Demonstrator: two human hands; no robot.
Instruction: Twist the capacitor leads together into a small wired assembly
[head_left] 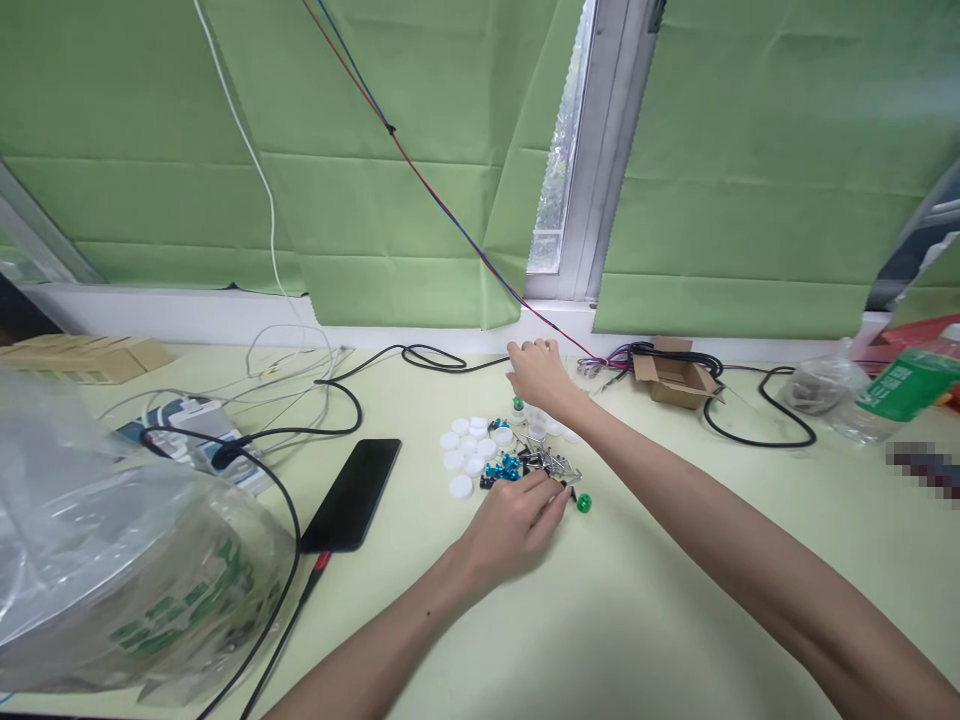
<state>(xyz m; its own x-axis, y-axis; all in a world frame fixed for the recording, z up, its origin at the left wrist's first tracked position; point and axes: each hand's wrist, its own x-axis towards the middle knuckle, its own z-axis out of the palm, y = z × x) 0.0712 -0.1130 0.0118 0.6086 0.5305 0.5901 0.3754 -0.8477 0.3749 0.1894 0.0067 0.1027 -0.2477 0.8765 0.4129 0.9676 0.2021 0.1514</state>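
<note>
Bordering a pile of metal pieces [555,462] on its near side: left hand [514,522], fingers bent close together; whether they pinch anything, cannot tell. Right hand [541,378]: beyond the pile, fingers curled, contents hidden. Pile: on the table [645,620], just past the left fingertips, left hand nearer; pieces lie crosswise, no common long axis. Blue pieces [504,468], white caps [461,486]: leftward. Green wheel [584,503]: just right of the left fingertips.
</note>
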